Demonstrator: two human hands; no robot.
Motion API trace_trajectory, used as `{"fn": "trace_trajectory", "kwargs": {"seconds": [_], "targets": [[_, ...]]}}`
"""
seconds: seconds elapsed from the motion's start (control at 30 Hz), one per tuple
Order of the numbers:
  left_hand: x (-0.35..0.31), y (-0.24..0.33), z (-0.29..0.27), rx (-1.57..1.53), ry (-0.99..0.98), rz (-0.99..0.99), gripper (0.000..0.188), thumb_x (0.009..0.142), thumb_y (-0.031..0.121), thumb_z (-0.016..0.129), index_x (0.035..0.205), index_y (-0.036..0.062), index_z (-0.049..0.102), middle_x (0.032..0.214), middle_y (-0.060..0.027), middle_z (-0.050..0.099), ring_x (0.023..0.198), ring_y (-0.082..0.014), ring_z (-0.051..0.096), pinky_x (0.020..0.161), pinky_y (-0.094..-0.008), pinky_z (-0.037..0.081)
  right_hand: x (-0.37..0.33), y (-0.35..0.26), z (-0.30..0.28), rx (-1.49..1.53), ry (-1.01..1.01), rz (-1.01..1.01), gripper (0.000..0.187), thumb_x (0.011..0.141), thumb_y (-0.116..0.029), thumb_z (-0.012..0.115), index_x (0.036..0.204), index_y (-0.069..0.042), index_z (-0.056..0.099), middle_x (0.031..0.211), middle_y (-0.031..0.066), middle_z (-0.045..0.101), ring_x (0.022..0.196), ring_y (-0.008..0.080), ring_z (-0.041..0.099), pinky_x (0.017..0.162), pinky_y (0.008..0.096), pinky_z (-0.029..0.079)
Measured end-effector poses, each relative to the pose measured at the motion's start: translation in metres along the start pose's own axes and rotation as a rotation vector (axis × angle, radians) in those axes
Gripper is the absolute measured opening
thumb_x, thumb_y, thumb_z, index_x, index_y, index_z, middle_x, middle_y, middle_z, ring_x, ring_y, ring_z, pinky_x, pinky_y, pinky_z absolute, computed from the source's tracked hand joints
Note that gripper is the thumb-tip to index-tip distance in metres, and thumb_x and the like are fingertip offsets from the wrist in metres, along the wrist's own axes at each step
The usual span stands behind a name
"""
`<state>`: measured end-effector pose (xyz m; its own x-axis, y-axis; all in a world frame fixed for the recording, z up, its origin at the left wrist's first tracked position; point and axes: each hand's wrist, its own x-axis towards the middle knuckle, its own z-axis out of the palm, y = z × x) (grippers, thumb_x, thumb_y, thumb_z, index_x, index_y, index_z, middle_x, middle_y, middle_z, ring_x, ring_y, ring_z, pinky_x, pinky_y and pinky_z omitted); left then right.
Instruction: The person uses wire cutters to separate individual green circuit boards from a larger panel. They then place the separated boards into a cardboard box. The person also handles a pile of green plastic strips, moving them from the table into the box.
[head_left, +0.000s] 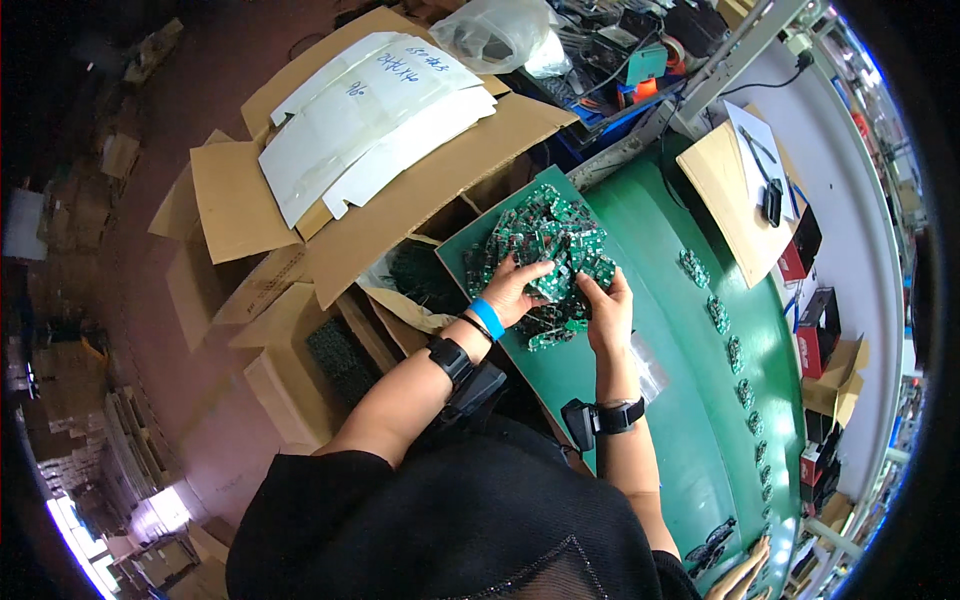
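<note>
The bare left hand and bare right hand hide part of the heap of small green circuit boards, whose mounted parts are too small to tell. The lower edge cuts off a co-worker's bare forearm; brown cardboard stacks at far left are blurred.

1. I see strong white light coming in at the bottom left.
2. The floor and the stacked boxes on the left look dim, and the far boxes are fuzzy.
3. The green table is brighter, with pale shine on its right side.
4. The little green boards look pretty clear.
5. The black shirt looks very dark.
6. Straight things bend near the round edge, and the corners are black.
</note>
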<state>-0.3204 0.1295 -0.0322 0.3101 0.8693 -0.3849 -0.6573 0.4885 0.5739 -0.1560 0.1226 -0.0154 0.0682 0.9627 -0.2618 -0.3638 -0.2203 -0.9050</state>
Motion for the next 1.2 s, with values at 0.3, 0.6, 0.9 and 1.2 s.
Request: {"fn": "trace_trajectory", "kwargs": {"seconds": [0.3, 0.6, 0.9, 1.2], "targets": [[0.02, -0.027, -0.003, -0.147, -0.098, -0.033, 0.036, 0.085, 0.008, 0.061, 0.119, 0.0174, 0.056, 0.108, 0.0007, 0.064, 0.098, -0.0167, 0.062, 0.076, -0.041, 0.054, 0.002, -0.006, 0.007, -0.37, 0.046, -0.31, 0.03, 0.089, -0.003, 0.06, 0.117, 0.003, 0.052, 0.101, 0.0059, 0.062, 0.09, 0.0127, 0.058, 0.08, 0.0249, 0.047], [0.013, -0.033, 0.042, -0.146, -0.072, 0.117, 0.056, 0.076, 0.01, 0.076, 0.125, 0.0133, 0.05, 0.116, -0.0007, 0.06, 0.104, -0.0158, 0.058, 0.085, -0.0348, 0.05, -0.003, -0.02, -0.002, -0.943, -0.104, -0.571, 0.071, 0.087, -0.012, 0.054, 0.146, -0.002, 0.017, 0.145, 0.027, 0.021, 0.134, 0.0425, 0.024, 0.11, 0.0498, 0.02], [-0.058, -0.008, 0.04, -0.144, -0.055, 0.388, 0.084, 0.067, 0.006, 0.081, 0.137, 0.0058, 0.036, 0.127, -0.0069, 0.055, 0.117, -0.0176, 0.052, 0.103, -0.0348, 0.039, -0.056, -0.055, 0.054, -1.047, -0.396, -0.69, 0.088, 0.075, -0.012, 0.065, 0.145, 0.003, 0.013, 0.147, 0.0302, 0.018, 0.136, 0.0457, 0.019, 0.111, 0.0508, 0.017], [-0.205, 0.066, -0.029, -0.34, 0.03, 0.685, 0.061, 0.079, 0.008, 0.07, 0.133, 0.0058, 0.042, 0.122, -0.0077, 0.057, 0.11, -0.0224, 0.057, 0.098, -0.039, 0.045, -0.11, -0.056, 0.154, -0.452, -0.85, -0.426, 0.118, 0.065, -0.04, 0.082, 0.148, -0.004, 0.008, 0.154, 0.0176, 0.009, 0.14, 0.0331, 0.018, 0.103, 0.0449, 0.033]]}}
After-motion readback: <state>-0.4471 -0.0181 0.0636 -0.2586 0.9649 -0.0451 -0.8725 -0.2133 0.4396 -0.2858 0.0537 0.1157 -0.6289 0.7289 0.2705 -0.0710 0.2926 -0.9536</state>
